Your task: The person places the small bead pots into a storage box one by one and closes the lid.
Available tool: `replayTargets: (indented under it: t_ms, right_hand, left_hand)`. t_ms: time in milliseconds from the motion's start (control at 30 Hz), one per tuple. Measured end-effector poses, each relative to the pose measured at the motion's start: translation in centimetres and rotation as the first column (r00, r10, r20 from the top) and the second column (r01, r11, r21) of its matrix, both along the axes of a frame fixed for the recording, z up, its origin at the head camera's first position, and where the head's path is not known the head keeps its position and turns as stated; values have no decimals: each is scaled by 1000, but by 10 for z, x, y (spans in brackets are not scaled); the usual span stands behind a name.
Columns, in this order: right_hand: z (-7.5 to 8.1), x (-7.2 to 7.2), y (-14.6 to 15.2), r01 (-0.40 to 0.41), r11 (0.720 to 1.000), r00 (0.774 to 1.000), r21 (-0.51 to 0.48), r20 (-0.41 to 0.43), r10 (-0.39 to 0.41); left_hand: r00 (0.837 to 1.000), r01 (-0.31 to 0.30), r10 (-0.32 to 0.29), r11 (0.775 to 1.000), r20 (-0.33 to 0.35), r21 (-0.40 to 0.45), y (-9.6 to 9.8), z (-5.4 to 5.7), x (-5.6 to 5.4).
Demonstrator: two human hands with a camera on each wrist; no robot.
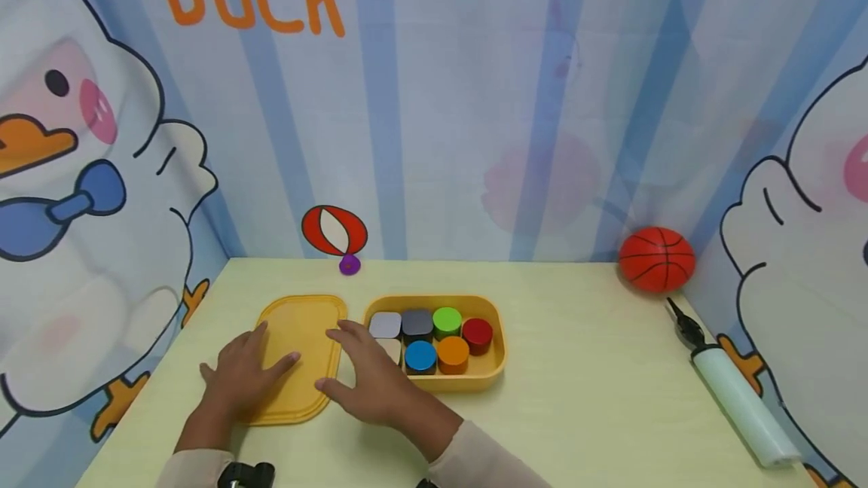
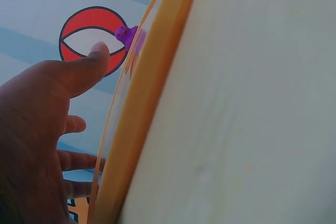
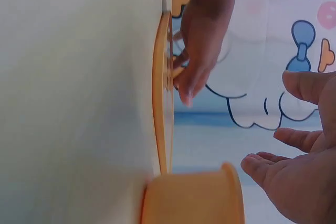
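A flat yellow lid [image 1: 301, 367] with rounded corners lies on the table. My left hand [image 1: 240, 375] is over its left side, fingers spread; whether the fingertips touch it, I cannot tell. Over the right edge hovers my right hand [image 1: 373, 379], thumb and fingers apart, holding nothing. The right wrist view shows this hand [image 3: 310, 150] off the lid [image 3: 159, 93]. Just right of it stands a yellow tray [image 1: 484, 380] with several pieces inside: light grey [image 1: 385, 324], dark grey [image 1: 417, 322], green [image 1: 447, 321], red [image 1: 478, 335], blue [image 1: 420, 357], orange [image 1: 453, 354] and a half-hidden cream one [image 1: 392, 349].
A small purple figure [image 1: 349, 265], duck-like in the left wrist view, sits by the back edge. An orange ball [image 1: 656, 260] with black lines rests in the far right corner. A pale green cylinder [image 1: 742, 405] with a black nozzle [image 1: 688, 328] lies along the right side.
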State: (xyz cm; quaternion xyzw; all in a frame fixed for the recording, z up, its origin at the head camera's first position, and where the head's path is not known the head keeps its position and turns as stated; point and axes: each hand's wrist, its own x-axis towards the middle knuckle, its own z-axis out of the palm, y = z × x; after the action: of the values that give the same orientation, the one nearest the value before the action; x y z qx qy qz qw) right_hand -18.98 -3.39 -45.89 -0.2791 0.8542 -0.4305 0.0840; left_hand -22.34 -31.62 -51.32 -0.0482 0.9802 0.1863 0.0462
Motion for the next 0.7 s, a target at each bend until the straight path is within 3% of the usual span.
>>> replayTargets:
  t_ms: [367, 567, 700]
  right_hand:
    - [-23, 6, -39, -43, 998, 983, 46, 181, 34]
    - [-32, 3, -45, -9, 997, 967, 72, 256, -10]
    - [-36, 4, -50, 52, 996, 958, 74, 279, -71]
  left_hand:
    - [1000, 3, -3, 999, -6, 44, -5, -7, 3]
    - [998, 37, -34, 998, -57, 56, -4, -15, 2]
    - [998, 32, -29, 997, -50, 65, -4, -14, 3]
